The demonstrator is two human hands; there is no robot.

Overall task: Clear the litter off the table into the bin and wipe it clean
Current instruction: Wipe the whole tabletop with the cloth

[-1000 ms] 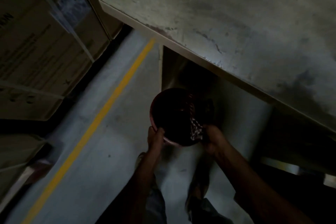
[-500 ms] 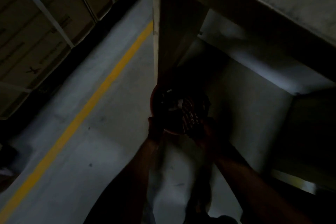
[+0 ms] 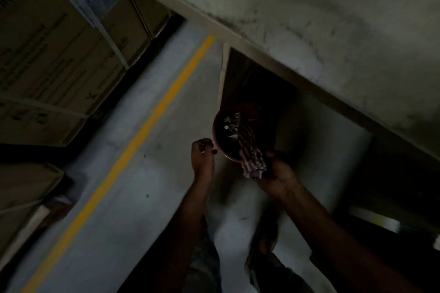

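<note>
A dark red round bin (image 3: 217, 143) stands on the floor beside the table leg, under the table's edge. Crumpled pale litter (image 3: 230, 123) lies inside it. My right hand (image 3: 278, 177) is closed around a checked red-and-white cloth (image 3: 252, 163), which drapes over the bin's near rim. My left hand (image 3: 202, 158) hovers just left of the rim, apart from it, with its fingers curled in and nothing visible in them. The stained pale table top (image 3: 321, 19) fills the upper right.
Stacked cardboard boxes (image 3: 54, 50) line the left side behind a yellow floor stripe (image 3: 147, 126). A pale table leg (image 3: 222, 74) drops just behind the bin. My legs and feet show below on the grey floor. The scene is dim.
Both hands gripped the bin's rim earlier. My left hand has let go and pulled back to the left; the bin now rests by the table leg. The view has swung up to the table top.
</note>
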